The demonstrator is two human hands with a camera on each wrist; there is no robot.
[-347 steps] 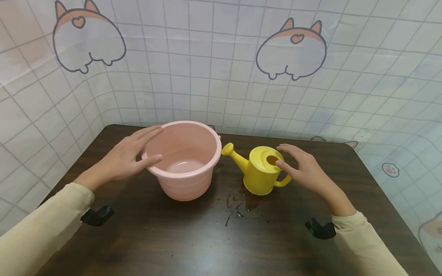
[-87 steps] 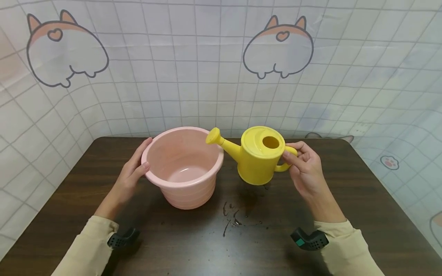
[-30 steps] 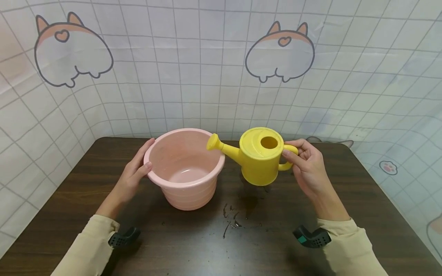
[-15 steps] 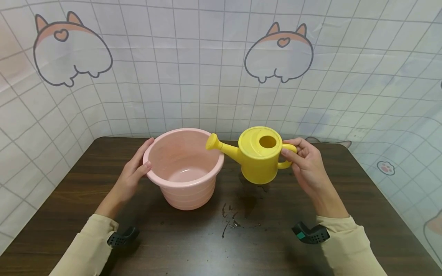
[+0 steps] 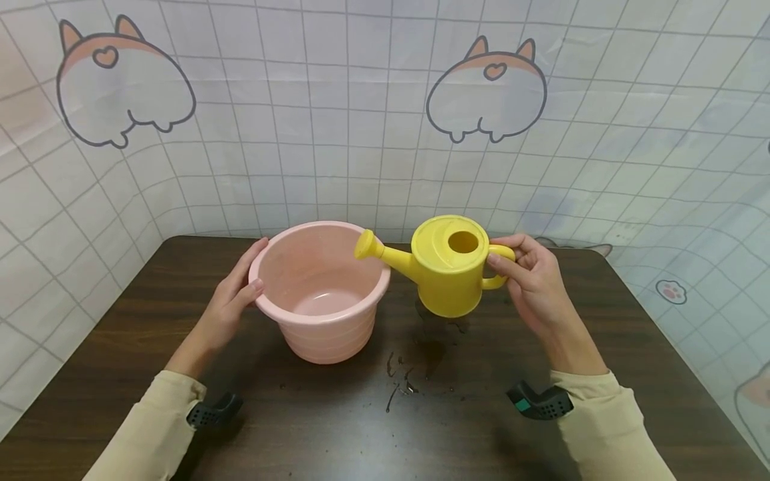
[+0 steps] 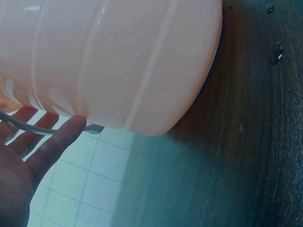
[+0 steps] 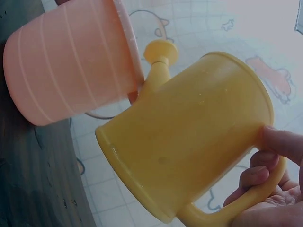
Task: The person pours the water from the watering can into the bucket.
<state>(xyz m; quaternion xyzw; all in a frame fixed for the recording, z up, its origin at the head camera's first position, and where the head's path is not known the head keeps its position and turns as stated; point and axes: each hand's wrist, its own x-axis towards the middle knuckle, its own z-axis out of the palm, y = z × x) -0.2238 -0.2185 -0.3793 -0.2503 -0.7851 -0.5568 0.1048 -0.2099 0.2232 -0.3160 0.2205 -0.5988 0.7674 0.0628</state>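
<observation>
A pink plastic bucket (image 5: 327, 341) stands on the left half of the table. My left hand (image 5: 224, 307) rests against its left side, thumb at the rim and the other fingers nearly straight along the outside. In the left wrist view fingertips (image 6: 78, 122) touch the ribbed wall beside a thin grey bail handle (image 6: 28, 126). My right hand (image 5: 538, 287) grips the handle of a yellow watering can (image 5: 451, 287), lifted off the table. The can is near level, its spout's sprinkler head (image 5: 365, 244) over the bucket's right rim. No water shows coming from it.
Water drops and a wet patch (image 5: 430, 354) lie on the dark wooden table (image 5: 313, 441) below the can. A white curtain (image 5: 361, 133) with a grid and dog drawings hangs behind the table and along both sides.
Since the first frame, my right hand has gripped the can's handle and raised it, bringing the spout over the rim. My left hand shifted along the bucket's side. Lately the can rose slightly.
</observation>
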